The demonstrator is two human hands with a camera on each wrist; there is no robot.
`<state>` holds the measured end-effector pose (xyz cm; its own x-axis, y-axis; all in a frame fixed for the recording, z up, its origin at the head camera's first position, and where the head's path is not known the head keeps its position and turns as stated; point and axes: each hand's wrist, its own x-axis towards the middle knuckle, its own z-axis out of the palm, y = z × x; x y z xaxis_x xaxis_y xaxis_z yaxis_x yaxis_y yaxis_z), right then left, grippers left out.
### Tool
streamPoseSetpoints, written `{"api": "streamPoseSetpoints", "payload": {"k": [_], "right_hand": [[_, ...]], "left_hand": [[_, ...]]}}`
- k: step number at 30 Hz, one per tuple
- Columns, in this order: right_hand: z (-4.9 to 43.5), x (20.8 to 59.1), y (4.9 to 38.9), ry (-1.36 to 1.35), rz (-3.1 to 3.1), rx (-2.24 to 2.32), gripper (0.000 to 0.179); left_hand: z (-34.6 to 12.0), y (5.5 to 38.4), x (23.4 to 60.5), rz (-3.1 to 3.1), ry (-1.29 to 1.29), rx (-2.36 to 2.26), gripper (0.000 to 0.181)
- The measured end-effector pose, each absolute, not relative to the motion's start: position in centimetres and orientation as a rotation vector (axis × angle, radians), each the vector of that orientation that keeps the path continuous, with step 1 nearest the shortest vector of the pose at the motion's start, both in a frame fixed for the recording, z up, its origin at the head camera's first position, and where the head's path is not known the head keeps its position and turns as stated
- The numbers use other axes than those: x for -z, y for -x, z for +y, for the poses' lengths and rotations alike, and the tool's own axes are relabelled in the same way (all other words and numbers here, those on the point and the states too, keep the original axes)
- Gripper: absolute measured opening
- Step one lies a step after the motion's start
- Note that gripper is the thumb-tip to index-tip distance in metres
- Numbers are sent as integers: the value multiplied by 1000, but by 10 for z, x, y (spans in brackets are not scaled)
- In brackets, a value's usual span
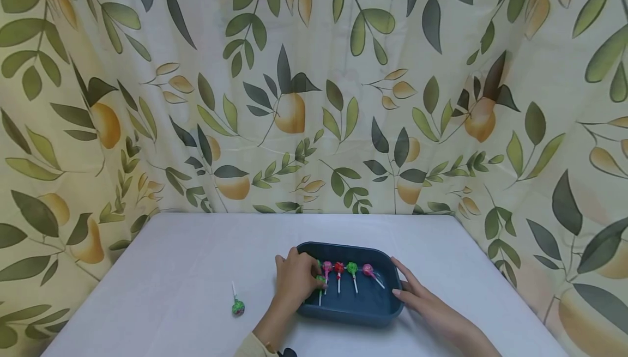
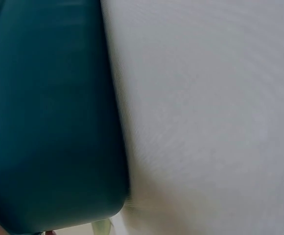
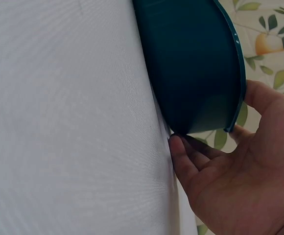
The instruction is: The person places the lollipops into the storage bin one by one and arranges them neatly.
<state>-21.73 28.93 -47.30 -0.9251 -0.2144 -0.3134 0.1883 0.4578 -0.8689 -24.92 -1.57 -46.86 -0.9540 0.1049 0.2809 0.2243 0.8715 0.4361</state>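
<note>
A dark blue rectangular tray (image 1: pixel 353 316) holds several lollipops, set roughly in a row with their sticks toward me. My left hand (image 1: pixel 296 275) reaches over its left end and pinches a green lollipop (image 1: pixel 320 279) by the head, the stick pointing down. Beside those fingers lie a pink lollipop (image 1: pixel 327 267), a red lollipop (image 1: pixel 339 267), another green lollipop (image 1: pixel 351 267) and a second pink one. My right hand (image 1: pixel 417 294) grips the tray's right end; in the right wrist view its thumb is at the rim and its fingers are low by the base.
A loose green lollipop (image 1: pixel 237 307) lies on the white tabletop (image 1: pixel 196 264), left of the tray, its stick pointing away from me. Leaf-and-fruit patterned curtains (image 1: pixel 314 128) hang behind the table and along both sides.
</note>
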Motion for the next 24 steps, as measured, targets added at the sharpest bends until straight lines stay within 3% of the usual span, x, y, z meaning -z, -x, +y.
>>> {"api": "streamPoseSetpoints", "payload": {"k": [24], "right_hand": [[290, 474, 218, 44, 2342, 1445, 75]], "left_hand": [[-16, 247, 469, -2778, 253, 723, 26]]}}
